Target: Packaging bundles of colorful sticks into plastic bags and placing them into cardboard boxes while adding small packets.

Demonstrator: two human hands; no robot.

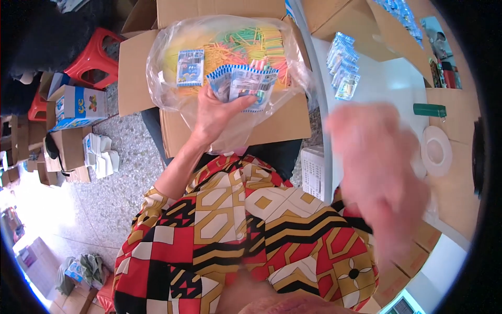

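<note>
My left hand (214, 114) is closed on a blue-and-white plastic packet (251, 83), with the thumb pressed across its front. Pale pink sticks show at the packet's upper edge. Just behind it is an open cardboard box (137, 73) lined with a clear plastic bag (159, 49). Thin sticks (246, 39) in yellow, orange, green and pink fill the bag. Another blue-and-white packet (190, 68) lies on the sticks, left of my left hand. My right hand (374, 152) is raised over the table's near side, smeared by motion. Its fingers cannot be made out.
On the white table (387, 83) at the right is an overlapping row of packets (343, 68). A green object (430, 110) and a pale round lid-like thing (436, 150) lie farther right. A white crate (312, 170) stands below. Red stools (94, 60) and boxes are at left.
</note>
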